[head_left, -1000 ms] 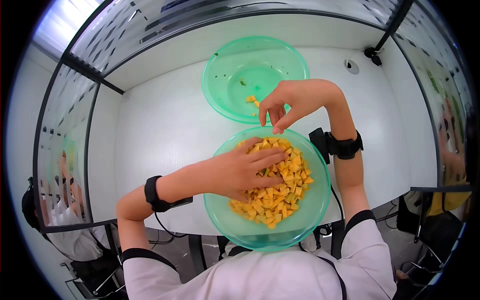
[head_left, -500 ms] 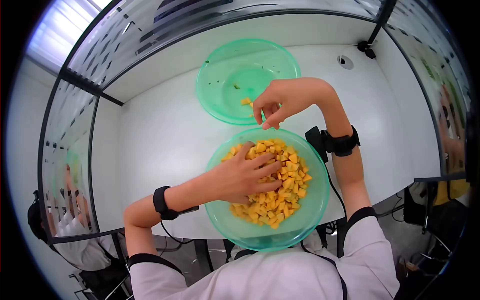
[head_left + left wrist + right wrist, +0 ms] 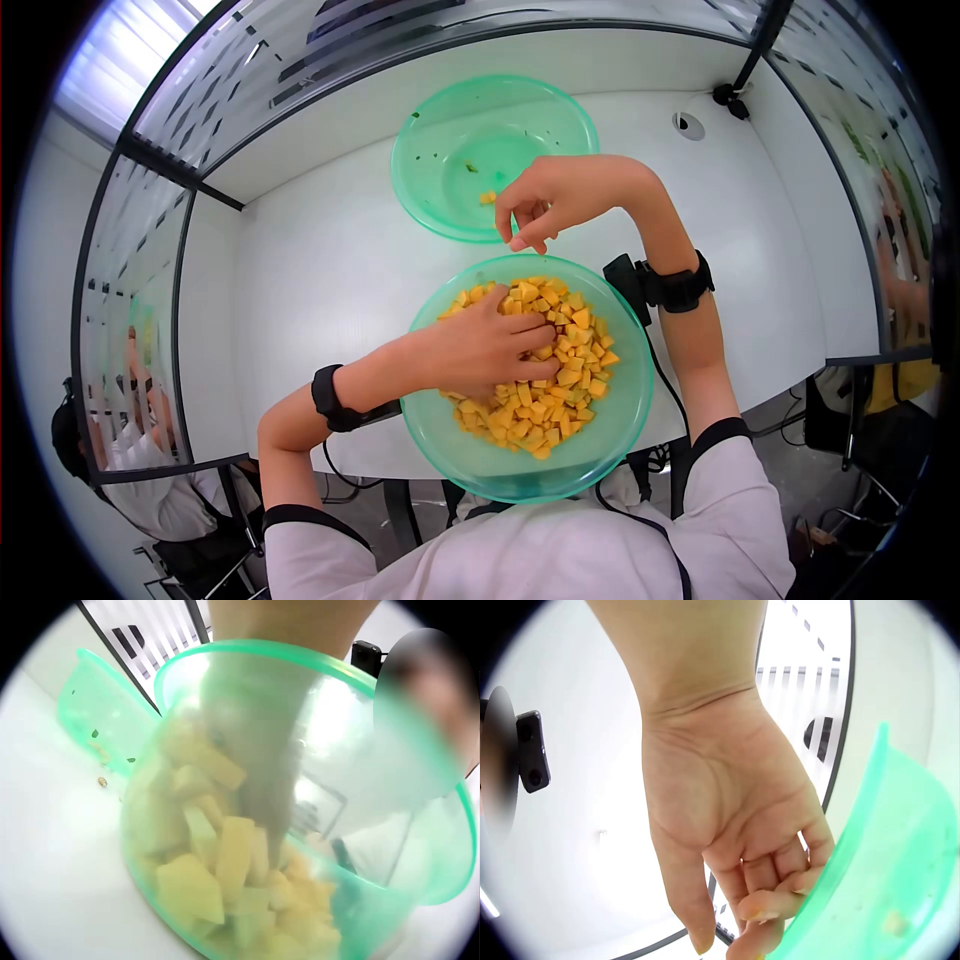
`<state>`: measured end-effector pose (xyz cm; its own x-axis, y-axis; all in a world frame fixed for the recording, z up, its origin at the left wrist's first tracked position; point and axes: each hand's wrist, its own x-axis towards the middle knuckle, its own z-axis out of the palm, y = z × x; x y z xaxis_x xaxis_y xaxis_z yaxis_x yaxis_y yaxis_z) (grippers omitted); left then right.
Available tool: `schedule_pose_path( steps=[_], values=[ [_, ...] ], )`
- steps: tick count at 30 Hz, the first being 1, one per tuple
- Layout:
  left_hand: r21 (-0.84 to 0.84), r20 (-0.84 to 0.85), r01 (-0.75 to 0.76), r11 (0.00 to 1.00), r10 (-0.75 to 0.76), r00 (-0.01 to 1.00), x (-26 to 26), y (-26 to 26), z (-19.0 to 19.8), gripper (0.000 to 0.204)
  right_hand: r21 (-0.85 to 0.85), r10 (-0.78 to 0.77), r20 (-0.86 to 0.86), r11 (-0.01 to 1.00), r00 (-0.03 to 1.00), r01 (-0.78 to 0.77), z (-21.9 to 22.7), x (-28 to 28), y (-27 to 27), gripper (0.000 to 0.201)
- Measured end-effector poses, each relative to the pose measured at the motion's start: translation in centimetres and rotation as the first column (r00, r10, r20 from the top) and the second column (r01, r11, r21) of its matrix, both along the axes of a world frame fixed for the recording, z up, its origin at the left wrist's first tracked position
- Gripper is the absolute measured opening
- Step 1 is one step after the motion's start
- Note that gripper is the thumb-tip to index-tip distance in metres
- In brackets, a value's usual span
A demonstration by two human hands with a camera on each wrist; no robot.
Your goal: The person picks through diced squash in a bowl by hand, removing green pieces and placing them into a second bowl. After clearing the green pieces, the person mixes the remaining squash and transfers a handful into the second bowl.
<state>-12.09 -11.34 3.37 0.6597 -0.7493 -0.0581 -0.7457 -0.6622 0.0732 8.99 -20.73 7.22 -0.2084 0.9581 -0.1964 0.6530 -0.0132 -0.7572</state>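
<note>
A translucent green bowl stands at the table's front edge, heaped with diced yellow-orange cubes. My left hand reaches into the heap from the left, palm down, fingers spread and bent. Its fingertips are hidden among the cubes. In the left wrist view, the cubes show through the bowl wall. My right hand hangs from a bent wrist over the near edge of a second green bowl. Its fingers curl loosely, and the right wrist view shows a bare palm.
The second bowl stands behind the first and holds a few yellow cubes and dark green bits. White panels and framed glass enclose the white table. A cable hole is at the back right. Black cables trail from both wrist cameras.
My left hand's fingers have gone from nearly straight on the cubes to bent among them. My right hand has shifted slightly left, its fingers still loose.
</note>
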Motion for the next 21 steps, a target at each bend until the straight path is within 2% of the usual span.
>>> schedule_pose_path(
  steps=[6,9,15,18,21],
  values=[
    [-0.03,0.107,0.003,1.0,0.0,0.994,-0.1,0.0,-0.8,0.066,0.005,-0.003,0.001,1.0,1.0,0.003,0.0,-0.1,0.1,0.019],
    [-0.011,0.114,-0.02,1.0,0.021,0.993,0.1,-0.2,-0.6,0.057,0.034,-0.01,-0.009,0.999,1.0,0.011,0.0,0.0,0.2,0.02],
    [-0.148,0.219,0.012,0.989,0.022,0.975,1.2,0.7,-1.0,0.035,0.084,-0.083,-0.041,0.993,0.996,0.086,-0.1,0.4,0.1,0.019],
    [-0.162,0.296,0.049,0.986,0.001,0.955,1.6,1.0,-1.3,0.031,0.08,-0.114,-0.041,0.99,0.993,0.117,-0.4,0.6,0.4,0.02],
    [-0.171,0.283,0.063,0.983,-0.012,0.959,1.7,1.0,-0.7,0.028,0.078,-0.123,-0.023,0.989,0.992,0.125,-0.4,0.7,0.4,0.021]
  ],
)
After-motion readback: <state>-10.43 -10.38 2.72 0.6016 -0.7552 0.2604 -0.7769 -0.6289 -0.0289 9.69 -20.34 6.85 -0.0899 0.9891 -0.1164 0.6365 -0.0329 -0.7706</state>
